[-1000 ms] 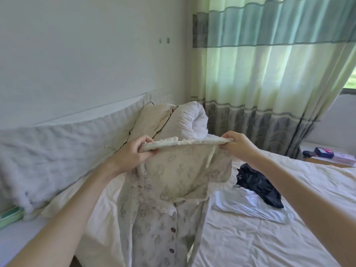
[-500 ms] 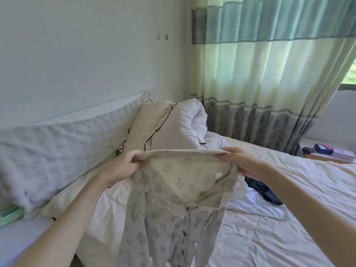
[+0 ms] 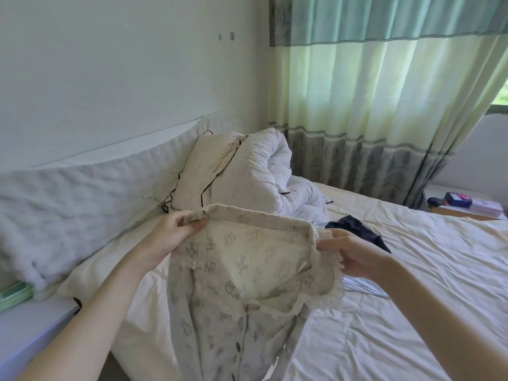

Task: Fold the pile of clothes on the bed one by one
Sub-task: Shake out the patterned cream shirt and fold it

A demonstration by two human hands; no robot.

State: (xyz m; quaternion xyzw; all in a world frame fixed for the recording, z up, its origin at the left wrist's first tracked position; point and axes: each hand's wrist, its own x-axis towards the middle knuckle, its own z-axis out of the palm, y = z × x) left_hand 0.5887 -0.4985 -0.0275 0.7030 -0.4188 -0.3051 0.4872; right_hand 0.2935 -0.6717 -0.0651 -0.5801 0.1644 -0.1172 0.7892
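Two hands hold one garment up over the bed (image 3: 412, 284): a pale printed shirt (image 3: 242, 270) with a lace-edged collar and dark buttons. The left hand (image 3: 167, 237) pinches the collar's left end between thumb and curled fingers; the right hand (image 3: 354, 257) pinches the right end at the lace, fingers curled round the cloth. The shirt hangs from the collar toward six o'clock, its lower part out of view.

This looks like the opening step for this piece: spreading it by the shoulders before laying it down. The next move probably calls for lowering it flat onto the sheet, front down or up, then smoothing it so the sleeves can be turned in.

More clothes wait at two o'clock of the shirt: a dark garment (image 3: 357, 229) lies on the sheet, with a pale blue one (image 3: 362, 288) just below it, partly hidden by the right forearm.

Compared with a second ago, the collar sits lower and tilts down toward the right hand, and the shirt has swung nearer the person.
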